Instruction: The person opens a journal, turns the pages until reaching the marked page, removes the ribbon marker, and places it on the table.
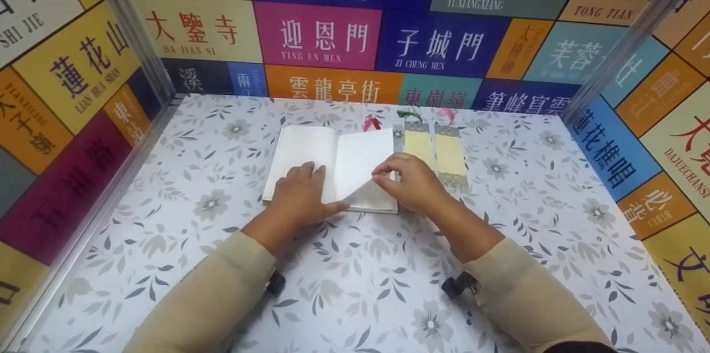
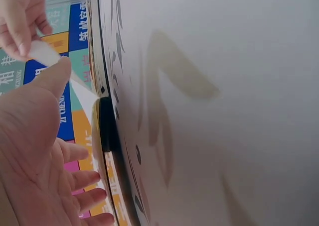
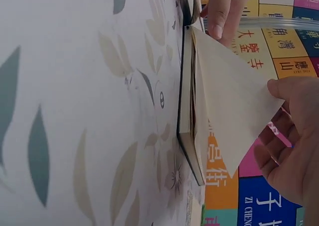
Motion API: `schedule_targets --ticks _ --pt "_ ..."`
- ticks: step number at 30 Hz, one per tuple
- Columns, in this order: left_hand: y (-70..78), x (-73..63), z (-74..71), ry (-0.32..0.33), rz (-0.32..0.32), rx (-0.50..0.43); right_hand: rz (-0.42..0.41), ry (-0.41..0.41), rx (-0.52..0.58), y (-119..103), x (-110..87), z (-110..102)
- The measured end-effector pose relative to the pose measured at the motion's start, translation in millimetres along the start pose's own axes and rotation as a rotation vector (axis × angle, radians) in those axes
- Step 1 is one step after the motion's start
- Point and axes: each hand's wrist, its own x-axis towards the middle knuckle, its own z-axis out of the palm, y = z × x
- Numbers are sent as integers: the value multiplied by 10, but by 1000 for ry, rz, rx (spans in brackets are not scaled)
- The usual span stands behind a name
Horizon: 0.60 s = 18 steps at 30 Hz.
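An open book [image 1: 305, 156] with blank cream pages lies on the floral tabletop. My left hand [image 1: 302, 195] rests on its left page with fingers spread, the thumb reaching toward the lower end of the fold. At the right side my right hand [image 1: 410, 178] pinches the lower corner of a page [image 1: 369, 195] between thumb and fingers. In the right wrist view that page [image 3: 234, 94] stands lifted and bent away from the thick stack of pages [image 3: 187, 106] below it. The left wrist view shows the left palm [image 2: 30, 126] near the book's edge.
Two bookmarks with cream middles and grey patterned ends, one with a green ribbon [image 1: 409, 115] and one with a pink ribbon [image 1: 445, 115], lie right of the book. A red ribbon [image 1: 371, 122] shows at its top edge. Panels with Chinese lettering [image 1: 321, 36] stand behind and on both sides.
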Motion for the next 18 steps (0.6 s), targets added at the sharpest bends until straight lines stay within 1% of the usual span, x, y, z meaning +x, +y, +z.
schedule_targets --ticks 3,8,14,18 --pt "24 12 -1 19 5 7 -66 38 -20 -60 13 13" --pt "38 31 15 38 14 19 -143 91 -55 -166 30 38" --pt "36 59 47 87 14 7 -275 150 -86 -251 55 81" --pt "32 59 56 121 20 -1 -310 176 -100 -251 69 98"
